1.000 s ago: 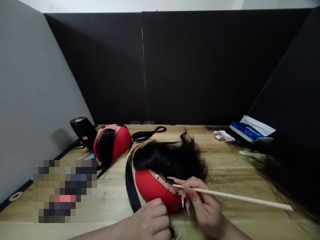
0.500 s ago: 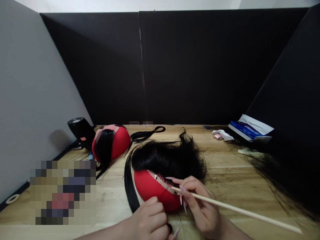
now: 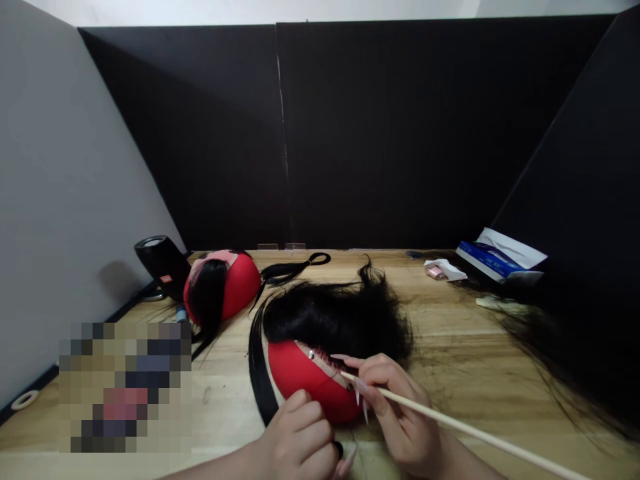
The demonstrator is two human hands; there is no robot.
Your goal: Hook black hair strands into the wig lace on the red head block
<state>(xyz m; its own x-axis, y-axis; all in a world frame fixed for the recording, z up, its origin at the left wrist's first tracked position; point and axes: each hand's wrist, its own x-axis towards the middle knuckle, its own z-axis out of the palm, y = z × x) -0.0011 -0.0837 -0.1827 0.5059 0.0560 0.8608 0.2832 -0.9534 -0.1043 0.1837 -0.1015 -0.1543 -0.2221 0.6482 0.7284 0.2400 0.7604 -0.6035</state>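
Note:
A red wig head point(image 3: 310, 373) lies on the table before me, with a pale lace strip point(image 3: 327, 363) along its edge and a mass of black hair point(image 3: 335, 317) swept back from it. My right hand point(image 3: 400, 413) pinches a thin wooden stick point(image 3: 470, 430), whose tip is at the lace; a fine needle at the tip is too small to make out. The fingers of that hand rest against the lace. Closed at the near side of the head, my left hand point(image 3: 305, 433) grips a lock of black hair point(image 3: 339, 450), mostly hidden by the fingers.
At the back left stand a second red wig head point(image 3: 243, 283) and a black speaker point(image 3: 163, 267). A tied hair bundle point(image 3: 285, 271) lies behind. A tape roll point(image 3: 25, 400) is far left. A blue box point(image 3: 493, 260), tissue point(image 3: 453, 270) and loose hair point(image 3: 560, 353) are on the right.
My right hand and the stick have shifted slightly, with the stick's tip a little to the left. My left hand has risen very slightly. The wig head has stayed put.

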